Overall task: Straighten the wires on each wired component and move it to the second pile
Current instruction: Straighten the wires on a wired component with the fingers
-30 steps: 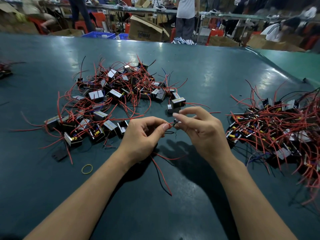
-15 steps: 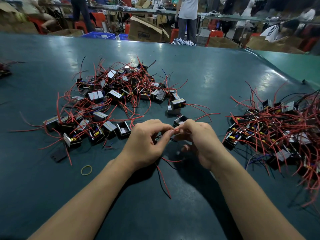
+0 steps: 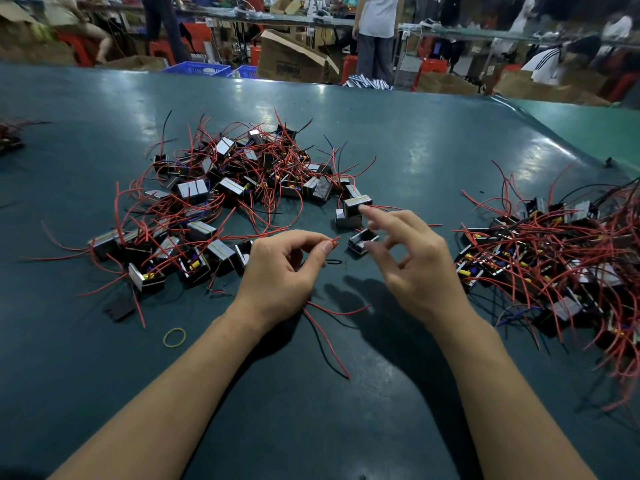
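Tabletop (image 3: 398, 140): left hand (image 3: 280, 271) pinches red wire (image 3: 334, 241), tip pointing right.

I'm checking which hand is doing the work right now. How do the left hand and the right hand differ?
The left hand pinches the end of a red wire between thumb and forefinger; the right hand holds nothing. The left hand's fingers are curled; the right hand's are spread and loosely bent. The left hand looks sharp, while the right hand's fingertips are motion-blurred. Both hover over the teal table between the two piles.

head cam | looks forward-down | close over table (image 3: 104, 358) | single view
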